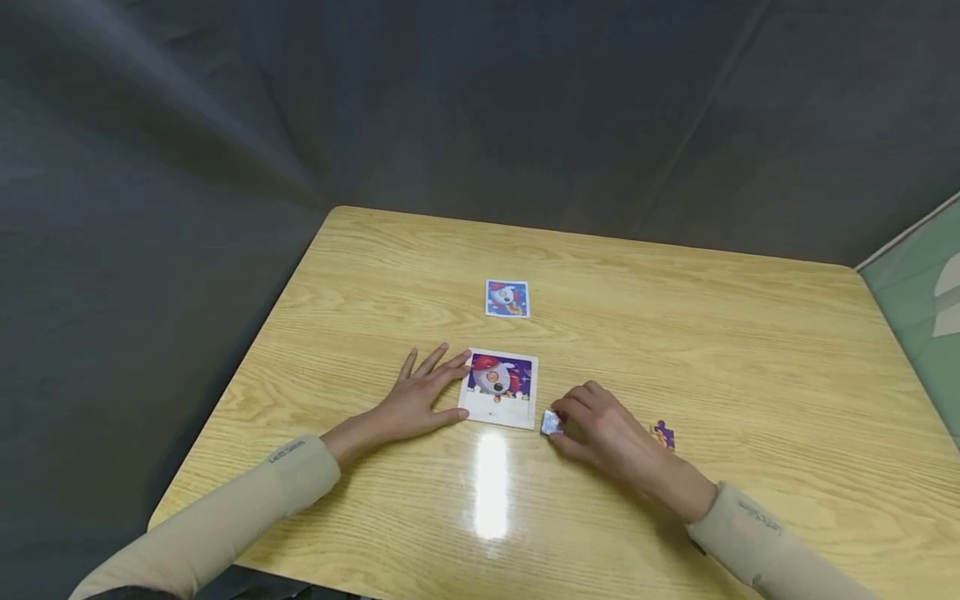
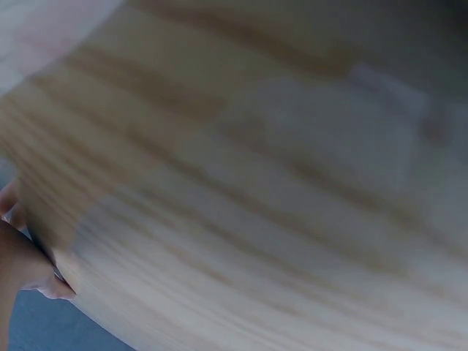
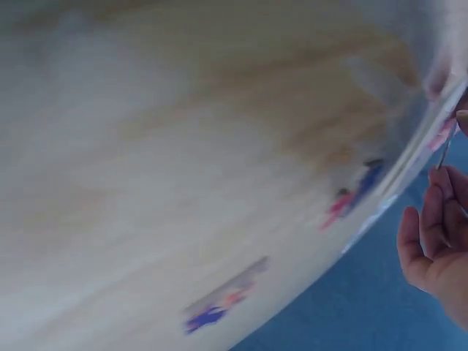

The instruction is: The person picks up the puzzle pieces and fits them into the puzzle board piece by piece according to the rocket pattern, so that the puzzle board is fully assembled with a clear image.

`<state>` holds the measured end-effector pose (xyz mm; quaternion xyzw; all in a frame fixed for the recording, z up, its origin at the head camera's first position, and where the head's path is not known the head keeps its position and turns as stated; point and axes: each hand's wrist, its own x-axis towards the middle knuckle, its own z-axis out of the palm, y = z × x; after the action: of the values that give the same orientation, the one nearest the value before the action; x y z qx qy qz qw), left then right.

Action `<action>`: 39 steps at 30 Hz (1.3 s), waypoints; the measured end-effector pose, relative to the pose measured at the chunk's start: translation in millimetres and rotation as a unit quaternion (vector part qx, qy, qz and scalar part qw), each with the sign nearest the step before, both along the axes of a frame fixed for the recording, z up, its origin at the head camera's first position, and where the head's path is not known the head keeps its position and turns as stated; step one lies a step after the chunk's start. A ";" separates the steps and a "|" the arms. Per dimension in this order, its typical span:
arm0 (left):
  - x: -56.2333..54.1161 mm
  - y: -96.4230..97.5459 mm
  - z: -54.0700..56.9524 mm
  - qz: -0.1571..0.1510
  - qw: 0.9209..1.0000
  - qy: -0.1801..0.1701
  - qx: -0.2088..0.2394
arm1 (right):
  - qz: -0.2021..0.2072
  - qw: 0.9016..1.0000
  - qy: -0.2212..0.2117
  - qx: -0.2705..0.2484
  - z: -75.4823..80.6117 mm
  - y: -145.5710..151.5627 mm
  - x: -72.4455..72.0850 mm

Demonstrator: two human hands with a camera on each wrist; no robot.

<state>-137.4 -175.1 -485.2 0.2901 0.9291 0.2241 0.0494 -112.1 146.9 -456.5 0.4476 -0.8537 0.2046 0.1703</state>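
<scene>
A square white puzzle tray (image 1: 517,412) lies on the wooden table, its upper part filled with a picture of a round grey-white figure with red on a purple ground. The lower strip of the tray shows bare white. My left hand (image 1: 423,398) is spread flat at the tray's left side, thumb and fingertips touching its edge. Just right of the tray, my right hand (image 1: 603,429) pinches a small pale bluish puzzle piece (image 1: 551,422) between thumb and fingers. In the right wrist view, the right hand (image 3: 446,234) appears at the right edge, with a thin piece seen edge-on.
Behind the tray lies a small square picture card (image 1: 507,298) with a similar figure on blue. A purple and orange puzzle piece (image 1: 663,433) lies beyond the right wrist, partly covered by it. Dark cloth (image 1: 480,108) hangs behind the table (image 1: 712,333).
</scene>
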 end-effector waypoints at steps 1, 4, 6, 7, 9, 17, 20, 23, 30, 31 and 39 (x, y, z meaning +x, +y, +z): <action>-0.1 -0.3 0.5 0.001 1.000 0.001 0.000 | 0.002 1.000 -0.001 -0.008 2.5 -2.9 -1.0; -0.1 -0.8 1.4 0.004 1.000 0.007 0.001 | 0.011 0.999 -0.011 -0.036 8.3 -14.3 -5.5; 0.4 -0.6 1.7 0.002 1.000 0.007 0.004 | 0.015 0.999 -0.018 -0.047 10.2 -22.9 -8.1; 0.8 -0.4 1.8 0.000 1.000 0.007 0.005 | 0.016 0.998 -0.023 -0.048 10.2 -27.2 -9.2; 1.8 0.2 1.8 -0.004 1.000 0.007 0.007 | 0.017 0.999 -0.030 -0.038 9.7 -35.7 -10.6; 3.0 0.3 1.8 -0.003 1.000 0.001 0.004 | 0.017 0.999 -0.048 0.019 7.5 -66.7 -20.4; 2.4 0.4 2.5 -0.006 1.000 -0.001 0.008 | 0.018 0.998 -0.054 0.026 7.2 -73.4 -24.2; 1.4 0.4 2.2 -0.006 1.000 -0.004 0.004 | 0.016 0.997 -0.068 0.034 7.3 -78.0 -26.8; 0.5 -0.3 1.7 -0.006 1.000 -0.002 0.007 | 0.018 0.995 -0.085 0.043 5.9 -87.8 -30.6; 0.7 -0.4 2.1 -0.005 1.000 -0.003 0.007 | 0.018 0.995 -0.084 0.045 5.4 -89.3 -31.1; 1.6 0.3 3.6 -0.010 1.000 0.000 0.013 | 0.013 0.996 -0.066 0.060 2.5 -96.9 -33.3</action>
<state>-135.9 -174.9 -481.5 0.3001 0.9232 0.2351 0.0479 -145.3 50.0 -454.0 0.4537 -0.8679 0.1843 0.0839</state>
